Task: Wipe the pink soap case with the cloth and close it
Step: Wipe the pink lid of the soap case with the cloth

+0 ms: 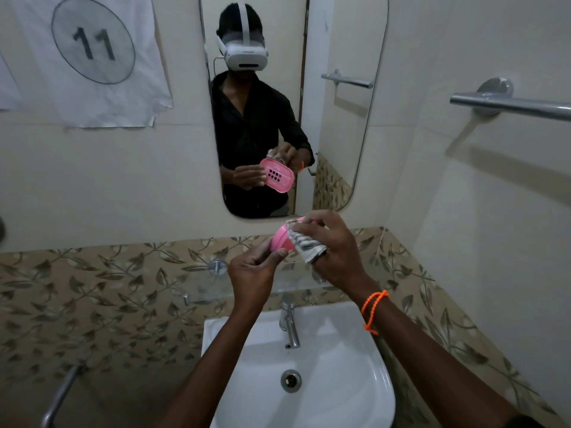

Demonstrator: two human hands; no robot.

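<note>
Both of your hands are raised in front of the mirror (340, 88), above the white sink (364, 381) and its tap (290, 322). Your left hand (251, 273) curls its fingers and thumb around the lower end of the pink soap case (281, 239), holding it up on a tilt. Your right hand (335, 245), with an orange bead band (372, 307) at the wrist, grips the bunched grey cloth (304, 244) and presses it against the case's right side, so that much of the case is hidden; only its rounded left edge shows directly. The mirror shows the case's underside with a block of small dark holes. Whether its lid is on or off cannot be told. Open air lies below your hands down to the basin, and to the left over the leaf-patterned tiles (108, 288). To the right, a metal towel bar (509, 105) juts from the side wall, well above and apart from your right hand. A paper sheet (92, 57) marked 11 hangs on the wall at upper left.
</note>
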